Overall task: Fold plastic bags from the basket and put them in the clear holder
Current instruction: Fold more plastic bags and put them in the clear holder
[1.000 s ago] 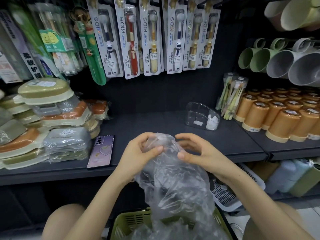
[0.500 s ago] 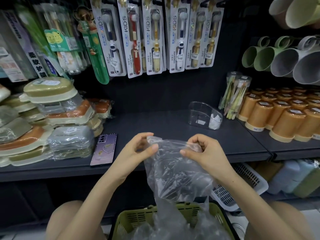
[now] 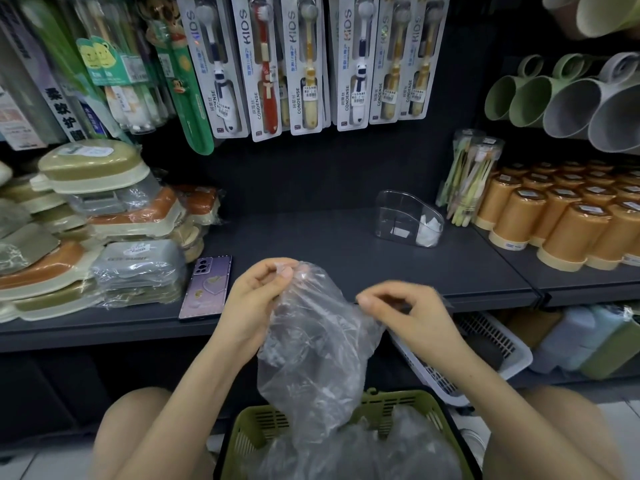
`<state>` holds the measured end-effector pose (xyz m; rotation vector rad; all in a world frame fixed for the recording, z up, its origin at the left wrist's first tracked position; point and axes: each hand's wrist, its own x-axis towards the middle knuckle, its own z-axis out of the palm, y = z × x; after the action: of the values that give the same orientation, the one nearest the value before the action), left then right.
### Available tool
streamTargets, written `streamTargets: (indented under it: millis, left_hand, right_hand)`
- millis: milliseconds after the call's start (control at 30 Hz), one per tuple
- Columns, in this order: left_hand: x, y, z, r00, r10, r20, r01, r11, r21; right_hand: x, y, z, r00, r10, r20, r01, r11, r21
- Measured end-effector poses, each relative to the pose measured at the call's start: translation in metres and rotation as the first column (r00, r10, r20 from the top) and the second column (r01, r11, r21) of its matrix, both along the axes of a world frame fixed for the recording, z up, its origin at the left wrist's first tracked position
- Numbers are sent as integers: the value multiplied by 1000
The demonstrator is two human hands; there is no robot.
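A green slatted basket (image 3: 266, 422) sits lowest in the view, between the person's bare knees, and is heaped with crumpled clear bags (image 3: 388, 452). One plastic bag (image 3: 311, 344) rises out of that heap and hangs in the air in front of the shelf edge. The left hand (image 3: 252, 299) pinches its top corner, with the fingers curled against the thumb. The right hand (image 3: 412, 313), smeared by motion, has its fingers curled too, and thumb and forefinger nip the bag's right edge.

Behind the right wrist, a white slatted basket (image 3: 491, 344) sticks out from the lower level under the shelf. Pale tile floor (image 3: 620, 415) shows at the far right.

The shelf (image 3: 311, 244) is a flat, dark grey board with a bare middle. A lilac phone (image 3: 206, 287) lies face down near its front edge, just left of the left hand. Wrapped soap boxes (image 3: 90, 216) in cream, orange and grey are stacked at the left end. The clear holder (image 3: 398, 216) stands right of centre, well apart from the hands, with something white folded in its right compartment. Beside it stand clear tubes of toothbrushes (image 3: 467, 174), and then rows of orange cups (image 3: 554, 220).

On the dark back wall hang kids' toothbrush packs (image 3: 304, 64), and green and grey mugs (image 3: 571, 102) hang at the upper right.
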<state>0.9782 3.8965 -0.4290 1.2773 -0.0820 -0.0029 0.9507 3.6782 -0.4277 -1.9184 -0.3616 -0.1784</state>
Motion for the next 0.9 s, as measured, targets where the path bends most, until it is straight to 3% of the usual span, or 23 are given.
streamTargets:
  millis: [67,200,300,400,533,667,900]
  left_hand:
    - [0,3,-2,1000,9,-8,-10,998,-54]
    - [2,10,-4,999,32,37,-28,993,-119]
    - [1,13,-5,998,43,46,-36,989,-146]
    - [0,17,-7,997,40,69,-30,990,-141]
    - [-2,30,-11,990,129,54,-130,991,12]
    - [0,43,-19,963,245,116,-268,925,271]
    - [4,53,-18,987,100,127,-152,842,517]
  right_hand:
    - [6,-1,-7,988,-129,86,137,987,-89]
    - [7,1,-14,997,-73,19,76,976,-205]
    - [8,3,-18,997,-75,-10,72,977,-199]
    - [8,3,-16,993,-79,-85,72,994,-88]
    - [7,-4,-7,991,-79,-108,86,994,64]
    - [8,-20,2,990,-87,-113,101,987,124]
    - [6,-33,21,991,-32,-132,27,999,-42]
